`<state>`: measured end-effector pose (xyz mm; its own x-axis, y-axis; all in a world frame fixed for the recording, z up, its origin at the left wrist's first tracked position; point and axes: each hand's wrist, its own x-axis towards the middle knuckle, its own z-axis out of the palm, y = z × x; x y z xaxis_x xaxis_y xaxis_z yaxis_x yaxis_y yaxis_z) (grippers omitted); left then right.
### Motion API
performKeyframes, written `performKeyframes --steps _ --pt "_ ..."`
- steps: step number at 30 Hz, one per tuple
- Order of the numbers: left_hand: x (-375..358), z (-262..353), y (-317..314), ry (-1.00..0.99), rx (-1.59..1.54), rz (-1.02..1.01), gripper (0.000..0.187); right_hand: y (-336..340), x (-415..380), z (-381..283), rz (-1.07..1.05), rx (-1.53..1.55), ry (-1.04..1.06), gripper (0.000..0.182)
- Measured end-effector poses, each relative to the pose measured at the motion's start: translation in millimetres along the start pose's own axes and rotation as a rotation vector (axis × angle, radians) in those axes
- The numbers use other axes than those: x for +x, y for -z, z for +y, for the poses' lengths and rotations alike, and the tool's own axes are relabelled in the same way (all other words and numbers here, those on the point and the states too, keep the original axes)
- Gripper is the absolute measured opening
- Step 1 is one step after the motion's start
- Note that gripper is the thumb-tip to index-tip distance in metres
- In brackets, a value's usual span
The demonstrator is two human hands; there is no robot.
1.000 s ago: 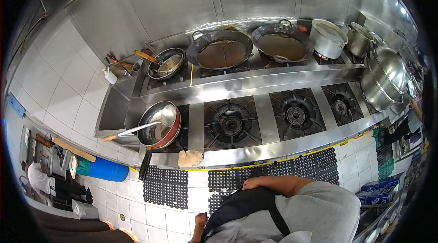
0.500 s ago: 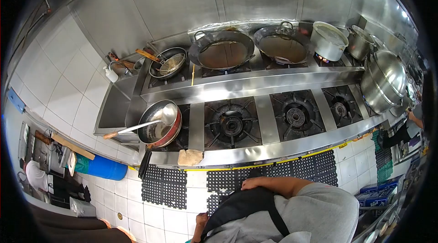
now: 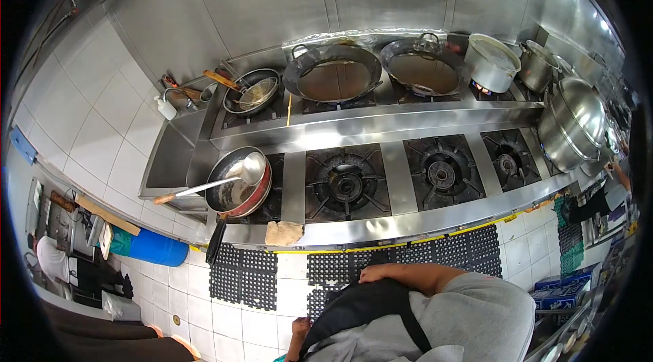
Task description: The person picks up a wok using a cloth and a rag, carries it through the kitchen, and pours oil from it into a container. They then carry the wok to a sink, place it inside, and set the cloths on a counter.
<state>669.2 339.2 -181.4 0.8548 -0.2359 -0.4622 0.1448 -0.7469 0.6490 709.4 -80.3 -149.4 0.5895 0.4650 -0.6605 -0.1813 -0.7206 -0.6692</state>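
Tan cloth (image 3: 284,233) flat on front stove edge (image 3: 388,228), near red-sided pan (image 3: 235,193)

bright, even light | glare on steel ledge (image 3: 374,129), domed lid (image 3: 581,107) | fisheye bowing, black corners | center sharp

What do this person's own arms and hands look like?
The left hand and right hand show no gloves. The right arm has a short grey sleeve; the left sleeve isn't clearly visible. A black apron is worn too.
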Motion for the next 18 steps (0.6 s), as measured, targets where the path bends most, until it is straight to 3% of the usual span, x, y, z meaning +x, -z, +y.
performKeyframes --steps 1,11,13,18 --pt "-12.4 24.2 9.0 0.199 -0.243 0.071 0.031 -0.3 1.5 1.6 0.000 0.000 -0.001 0.047" --pt "-2.1 21.1 16.4 0.215 -0.126 -0.016 0.035 -2.7 0.8 6.6 0.009 0.008 0.020 0.046" --pt "-1.5 18.4 14.7 0.107 -0.083 0.016 0.037 -3.3 0.1 7.2 0.019 -0.013 0.052 0.046" --pt "-10.1 36.0 21.3 0.112 -0.181 0.003 0.038 -8.0 7.2 15.5 0.027 0.031 -0.006 0.046"
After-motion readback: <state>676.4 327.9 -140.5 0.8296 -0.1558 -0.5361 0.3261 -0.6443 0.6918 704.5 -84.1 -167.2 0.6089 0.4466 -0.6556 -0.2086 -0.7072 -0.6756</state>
